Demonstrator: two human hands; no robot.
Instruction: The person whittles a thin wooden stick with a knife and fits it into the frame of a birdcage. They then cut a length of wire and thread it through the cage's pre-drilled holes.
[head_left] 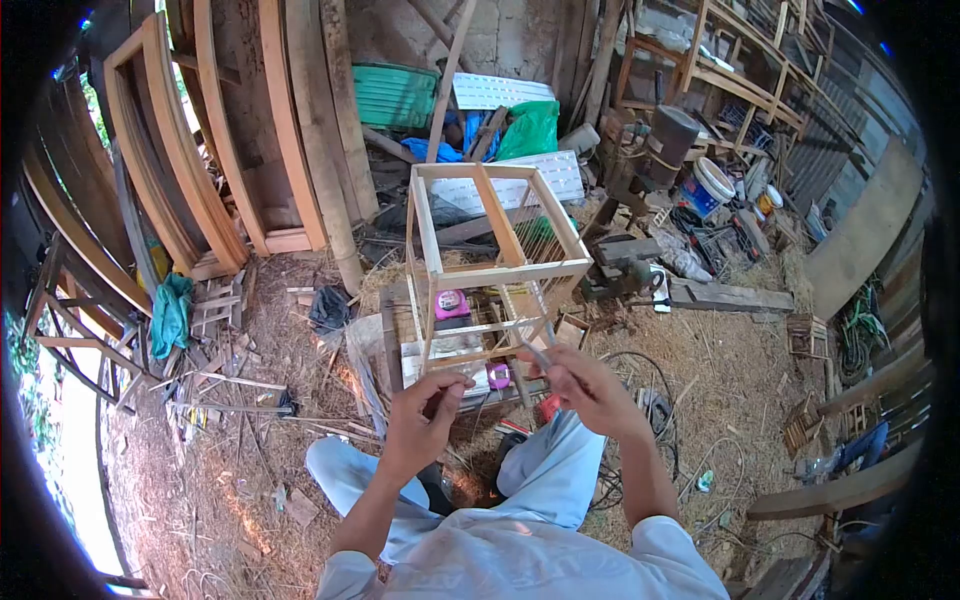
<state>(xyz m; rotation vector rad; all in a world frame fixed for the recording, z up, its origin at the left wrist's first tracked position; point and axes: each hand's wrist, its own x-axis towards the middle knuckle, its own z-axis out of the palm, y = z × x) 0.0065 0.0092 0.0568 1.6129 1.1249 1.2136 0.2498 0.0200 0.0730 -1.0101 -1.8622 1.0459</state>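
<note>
A box-shaped wooden frame (515, 271) with thin rods along its right side stands in front of me on a low bench. My left hand (423, 418) is at its near left, fingers pinched together; whatever they hold is too small to name. My right hand (582, 388), at the near right corner, is closed round a thin grey tool (538, 356). Inside and below the frame lie a pink tape measure (451, 304) and a second pink item (499, 376).
Wooden door frames (290, 130) lean at the left. Behind stand a green corrugated tub (393, 96) and white panels. A paint bucket (707, 187), tools and timber lie at the right. Black cable (672, 410) curls near my right arm, and shavings cover the ground.
</note>
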